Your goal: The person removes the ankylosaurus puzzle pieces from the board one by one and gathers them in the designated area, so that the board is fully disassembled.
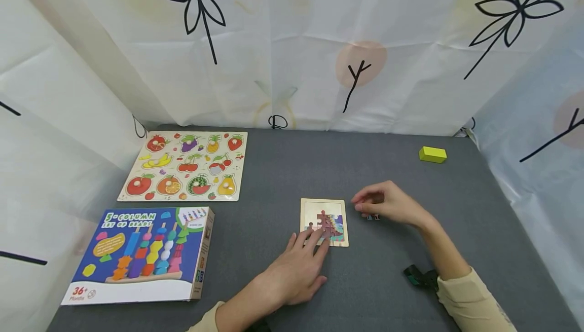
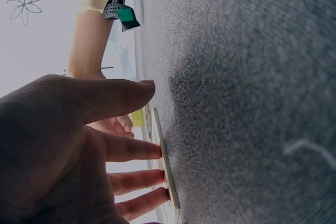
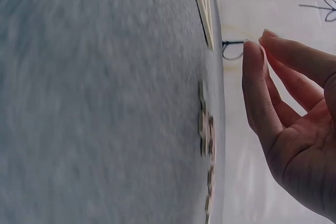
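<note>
Left hand [image 1: 296, 271] outspread, right hand [image 1: 395, 203] — fingers [image 3: 260, 93] bent

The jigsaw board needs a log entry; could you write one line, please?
jigsaw board: partly filled; left hand: touches board; right hand: hovers near loose pieces, grip unclear

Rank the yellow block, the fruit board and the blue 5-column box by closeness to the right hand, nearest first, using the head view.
From the right hand:
1. Yellow block: beyond it, right.
2. Fruit board: left, back.
3. Blue box: left, in front of the board.
</note>
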`<state>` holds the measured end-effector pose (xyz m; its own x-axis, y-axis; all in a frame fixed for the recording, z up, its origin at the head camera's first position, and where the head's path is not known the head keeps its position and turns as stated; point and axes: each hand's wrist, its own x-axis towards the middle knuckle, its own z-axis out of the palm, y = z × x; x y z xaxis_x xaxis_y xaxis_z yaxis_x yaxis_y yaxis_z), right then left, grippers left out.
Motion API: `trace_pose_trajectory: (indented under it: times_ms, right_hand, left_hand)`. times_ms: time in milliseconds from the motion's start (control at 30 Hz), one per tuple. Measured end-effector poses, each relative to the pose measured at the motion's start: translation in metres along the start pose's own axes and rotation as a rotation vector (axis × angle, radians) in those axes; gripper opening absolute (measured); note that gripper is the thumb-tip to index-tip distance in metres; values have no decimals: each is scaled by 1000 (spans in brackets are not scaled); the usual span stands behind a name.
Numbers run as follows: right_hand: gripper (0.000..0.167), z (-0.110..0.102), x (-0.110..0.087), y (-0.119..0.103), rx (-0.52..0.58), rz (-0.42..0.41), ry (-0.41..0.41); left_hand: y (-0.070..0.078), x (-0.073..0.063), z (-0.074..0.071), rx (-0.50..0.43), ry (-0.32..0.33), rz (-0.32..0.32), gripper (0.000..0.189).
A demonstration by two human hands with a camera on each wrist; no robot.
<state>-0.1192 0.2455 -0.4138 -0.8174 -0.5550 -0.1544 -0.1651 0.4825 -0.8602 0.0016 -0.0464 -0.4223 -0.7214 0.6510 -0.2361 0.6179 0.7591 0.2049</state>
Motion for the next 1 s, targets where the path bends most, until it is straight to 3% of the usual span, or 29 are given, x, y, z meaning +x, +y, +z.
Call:
trace_pose_trajectory:
  times_ms: [433,700,1000]
  right_hand:
    - [22,27,20,-8,42,-89,-105]
    - [22,42,34,-18,-44,-86,-155]
    - [15,52,44,-25,-136,-52,-134]
  left_hand:
    - [0,0,0,0,0,-2,72]
    - [2,-1,0,31,30,3,73]
    - [3,0,1,59,47,3,74]
